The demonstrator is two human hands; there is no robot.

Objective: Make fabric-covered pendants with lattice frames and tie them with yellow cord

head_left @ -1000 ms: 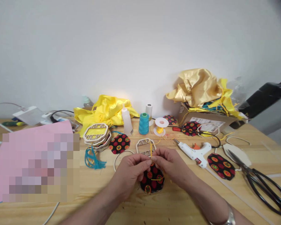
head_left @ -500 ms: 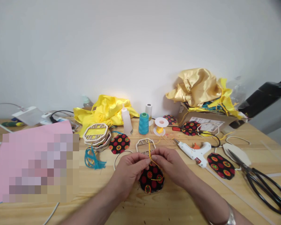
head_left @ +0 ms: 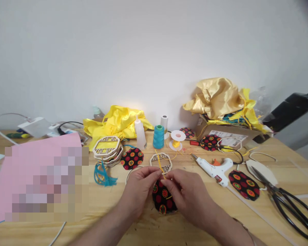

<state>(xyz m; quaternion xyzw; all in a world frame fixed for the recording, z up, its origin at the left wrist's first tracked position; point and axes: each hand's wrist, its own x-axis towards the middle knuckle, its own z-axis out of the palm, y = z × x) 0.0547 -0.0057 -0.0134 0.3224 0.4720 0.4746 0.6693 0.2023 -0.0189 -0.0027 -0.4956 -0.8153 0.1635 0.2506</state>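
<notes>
Between thumb and fingers, my left hand [head_left: 143, 184] pinches a yellow cord [head_left: 159, 160] whose upper part stands up above the fingertips. My right hand [head_left: 186, 191] closes on the same cord just to the right, the fingertips of both hands nearly meeting. Under the hands lies a black fabric-covered disc [head_left: 162, 205] with red and orange flower patterns, partly hidden by my right hand. Just beyond the fingers, a wooden lattice frame [head_left: 154, 160] rests on the table. A thin pale ring [head_left: 129, 176] shows beside my left hand.
Behind stand a blue thread cone [head_left: 158, 137], a glue bottle [head_left: 140, 133] and a yellow cord spool [head_left: 178, 136]. A glue gun [head_left: 213, 168] and black scissors [head_left: 284, 201] lie right. Stacked lattice frames [head_left: 106, 147] and a blue tassel [head_left: 104, 176] sit left, near pink material [head_left: 41, 143].
My right hand has turned and moved slightly down, covering more of the disc. The cord's upright end now leans left. The view has shifted a little.
</notes>
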